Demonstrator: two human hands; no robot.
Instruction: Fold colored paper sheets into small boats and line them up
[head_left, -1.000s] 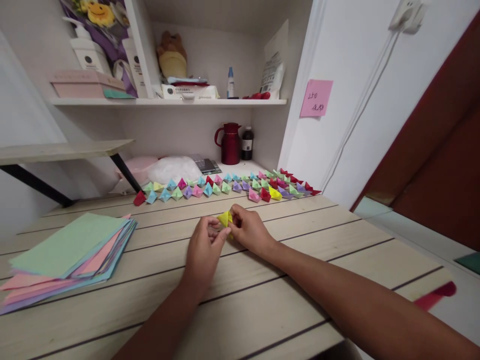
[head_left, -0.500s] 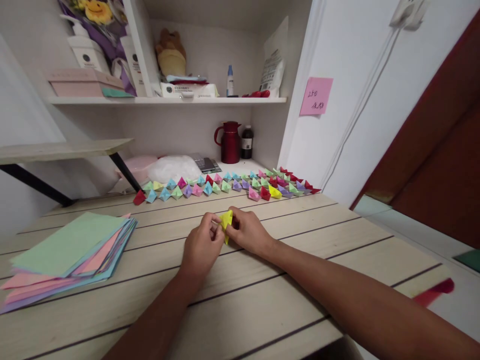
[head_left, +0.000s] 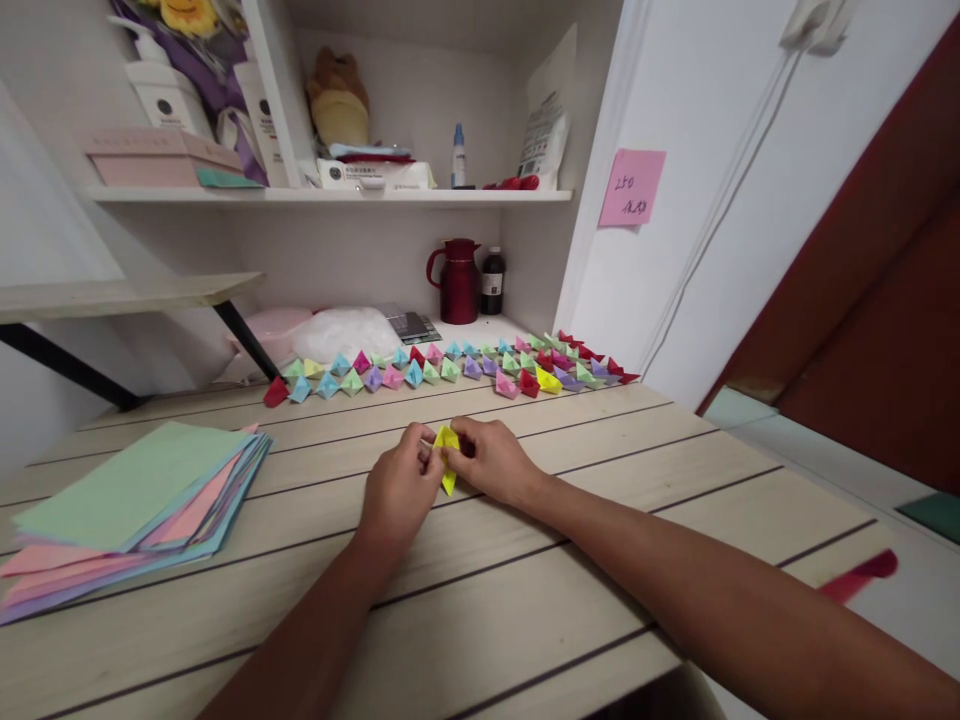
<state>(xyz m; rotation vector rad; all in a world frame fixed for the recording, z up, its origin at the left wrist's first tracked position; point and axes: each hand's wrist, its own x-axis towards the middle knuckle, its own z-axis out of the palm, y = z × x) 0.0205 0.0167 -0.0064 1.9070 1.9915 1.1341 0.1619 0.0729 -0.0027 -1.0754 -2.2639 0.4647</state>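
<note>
A small yellow folded paper piece (head_left: 448, 458) sits between my two hands just above the wooden table (head_left: 525, 590). My left hand (head_left: 397, 490) pinches its left side with closed fingers. My right hand (head_left: 491, 462) pinches its right side, fingers curled round it. Both forearms rest low over the tabletop. Beyond the hands, two rows of several small folded paper boats (head_left: 450, 370) in many colours lie along the table's far edge.
A stack of coloured paper sheets (head_left: 135, 505) lies at the left. A red jug (head_left: 457, 282) and dark bottle (head_left: 493, 284) stand in the alcove behind, with a shelf (head_left: 330, 197) of bottles and boxes above. A pink note (head_left: 631, 188) hangs on the wall. A red strip (head_left: 859, 577) lies at the right edge.
The yellow piece has turned in my fingers, from a wide upright shape to a narrower one pointing down. My hands have stayed in place, slightly closer together.
</note>
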